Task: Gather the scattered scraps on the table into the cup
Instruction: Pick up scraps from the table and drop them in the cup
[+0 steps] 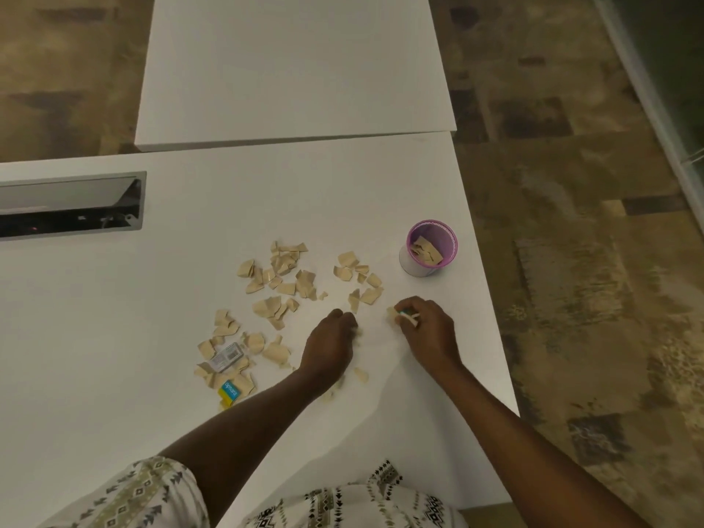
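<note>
Several tan cardboard scraps [284, 289] lie scattered across the white table [114, 337], with a few more near my wrists. A purple-rimmed cup [429, 248] stands at the right, some scraps inside it. My right hand [426, 331] sits below the cup, curled around a few scraps whose pale edges poke out between the fingers. To its left, my left hand [330, 344] rests knuckles up on the table with fingers bent down onto the surface; whether it holds a scrap is hidden.
A blue and yellow piece [228, 392] and a grey printed piece [227, 356] lie among the left scraps. A recessed metal cable tray [68, 205] sits at far left. A second white table [293, 70] adjoins behind. The table's right edge is close to the cup.
</note>
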